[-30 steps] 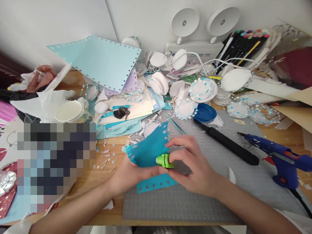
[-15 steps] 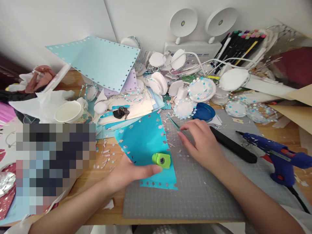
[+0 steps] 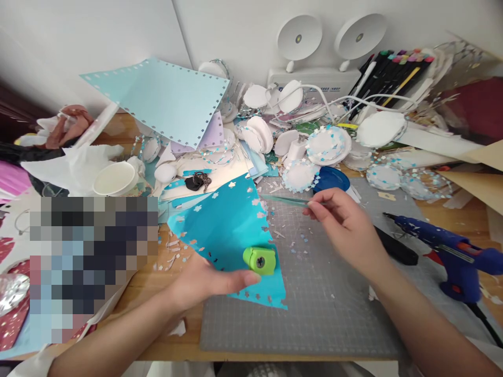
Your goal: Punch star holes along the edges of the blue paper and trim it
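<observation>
My left hand (image 3: 212, 280) is closed around a bright blue sheet of paper (image 3: 223, 214), with the thumb on top beside a small green craft punch (image 3: 260, 261). The punch rests against the sheet, whose edges carry rows of small flower-shaped holes; how the fingers beneath grip it is hidden. My right hand (image 3: 341, 222) pinches a thin, tapered pale teal strip (image 3: 285, 199) between thumb and fingertips. Its free end points left, towards the sheet's right edge, above the grey cutting mat (image 3: 306, 309). I cannot make out what the strip is made of.
A blue glue gun (image 3: 451, 251) and a black bar-shaped object (image 3: 396, 247) lie to the right. White discs with star trims (image 3: 328, 145) pile up behind, near a blue lid (image 3: 332, 179). A paper cup (image 3: 116, 178) stands left. Scraps dot the mat.
My right hand has moved right and slightly down, and the strip in it has turned to lie nearly level. The blue sheet has tilted, its left corner shifting left and down.
</observation>
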Demonstrator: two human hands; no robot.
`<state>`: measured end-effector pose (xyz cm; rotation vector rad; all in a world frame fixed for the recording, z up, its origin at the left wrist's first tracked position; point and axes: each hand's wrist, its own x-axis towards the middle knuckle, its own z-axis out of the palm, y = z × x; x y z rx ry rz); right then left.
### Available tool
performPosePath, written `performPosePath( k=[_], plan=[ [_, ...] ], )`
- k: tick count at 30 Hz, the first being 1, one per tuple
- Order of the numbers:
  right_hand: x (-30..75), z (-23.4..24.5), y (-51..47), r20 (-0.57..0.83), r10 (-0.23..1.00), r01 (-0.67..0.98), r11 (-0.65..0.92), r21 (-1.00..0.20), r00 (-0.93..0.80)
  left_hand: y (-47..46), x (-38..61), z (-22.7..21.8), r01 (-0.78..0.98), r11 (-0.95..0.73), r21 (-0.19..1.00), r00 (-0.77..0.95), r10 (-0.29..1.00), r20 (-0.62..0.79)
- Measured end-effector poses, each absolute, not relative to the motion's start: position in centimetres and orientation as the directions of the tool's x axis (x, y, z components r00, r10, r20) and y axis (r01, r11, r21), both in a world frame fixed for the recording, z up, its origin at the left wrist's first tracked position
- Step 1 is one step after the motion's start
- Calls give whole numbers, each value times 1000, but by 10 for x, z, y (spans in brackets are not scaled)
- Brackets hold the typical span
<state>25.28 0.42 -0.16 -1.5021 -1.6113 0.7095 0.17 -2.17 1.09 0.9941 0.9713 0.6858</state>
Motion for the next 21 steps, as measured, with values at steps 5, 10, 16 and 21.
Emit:
performPosePath(
  k=[5, 10, 16, 21],
  plan=[
    [250, 0, 3, 55, 989, 250, 19, -968, 136, -21, 4, 16, 66, 277, 959, 406, 870, -279],
    [253, -4, 4, 143, 943, 252, 65, -965, 302, -23, 10, 22, 116, 271, 956, 368, 882, -295],
    [248, 13, -3, 457, 731, 441, 237, -866, 506, -25, 6, 21, 233, 409, 882, 336, 817, -468],
    [245, 9, -4, 525, 826, 620, 305, -723, 205, -23, 4, 22, 187, 425, 886, 386, 798, -464]
  ],
)
